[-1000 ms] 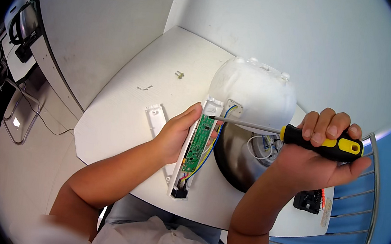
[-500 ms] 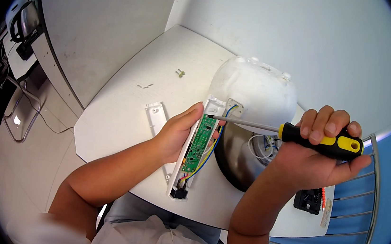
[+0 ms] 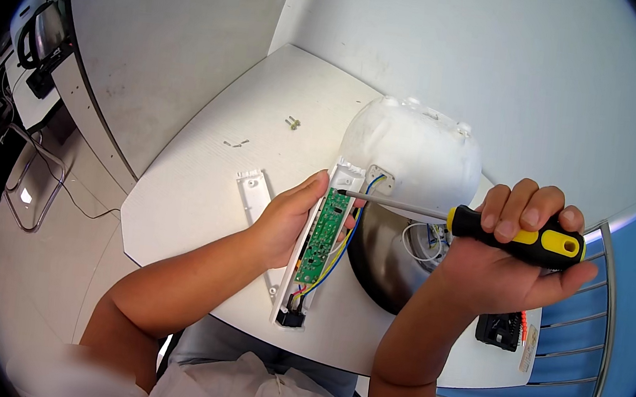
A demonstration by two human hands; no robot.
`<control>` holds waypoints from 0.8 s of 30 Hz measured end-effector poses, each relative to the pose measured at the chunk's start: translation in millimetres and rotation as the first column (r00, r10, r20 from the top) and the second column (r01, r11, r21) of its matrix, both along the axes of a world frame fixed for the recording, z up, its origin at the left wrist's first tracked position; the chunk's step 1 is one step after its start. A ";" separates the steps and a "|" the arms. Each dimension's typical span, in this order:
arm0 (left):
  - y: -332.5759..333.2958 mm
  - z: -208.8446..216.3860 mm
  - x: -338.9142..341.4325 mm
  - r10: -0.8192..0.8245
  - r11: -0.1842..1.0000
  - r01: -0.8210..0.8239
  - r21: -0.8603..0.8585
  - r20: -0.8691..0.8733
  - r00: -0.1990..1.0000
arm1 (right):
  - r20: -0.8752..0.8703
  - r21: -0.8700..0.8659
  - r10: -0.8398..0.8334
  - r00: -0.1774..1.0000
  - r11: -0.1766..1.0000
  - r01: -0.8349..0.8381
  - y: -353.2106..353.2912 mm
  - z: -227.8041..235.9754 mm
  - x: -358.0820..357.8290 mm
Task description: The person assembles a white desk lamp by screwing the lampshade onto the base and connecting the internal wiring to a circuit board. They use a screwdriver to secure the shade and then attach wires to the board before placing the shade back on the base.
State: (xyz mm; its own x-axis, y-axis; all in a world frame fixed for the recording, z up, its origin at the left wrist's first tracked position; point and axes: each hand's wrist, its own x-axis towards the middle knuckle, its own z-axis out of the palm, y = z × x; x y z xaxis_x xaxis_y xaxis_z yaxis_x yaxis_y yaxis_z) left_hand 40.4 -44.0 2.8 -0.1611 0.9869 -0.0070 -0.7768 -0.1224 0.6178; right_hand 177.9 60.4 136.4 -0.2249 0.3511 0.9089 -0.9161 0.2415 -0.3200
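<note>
My left hand (image 3: 290, 223) is closed around a long white plastic housing (image 3: 347, 174), held tilted above the table. Inside the housing lies a narrow green circuit board (image 3: 320, 241). Blue and yellow wires (image 3: 336, 260) run along its right side, and a black socket (image 3: 290, 319) sits at the near end. My right hand (image 3: 510, 253) grips a screwdriver (image 3: 402, 205) by its black-and-yellow handle. The shaft points left, and its tip rests at the far end of the board; whether a screw is under it is too small to see.
Behind the housing stand a rounded white shell (image 3: 416, 151) and a dark metal appliance body (image 3: 376, 270). A white plastic strip (image 3: 254, 192) lies left of the housing. Small screws (image 3: 292, 123) and metal pins (image 3: 237, 143) lie farther back. A black bit case (image 3: 499, 330) sits at right.
My right hand and the screwdriver handle have shifted slightly left and down. The tip remains at the board's far end, and my left hand keeps its hold.
</note>
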 end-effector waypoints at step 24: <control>1.0 -4.5 -4.0 -0.045 0.997 0.047 0.056 -0.029 0.999 | 0.001 0.016 0.031 1.000 0.999 -0.031 -1.7 -0.6 -2.6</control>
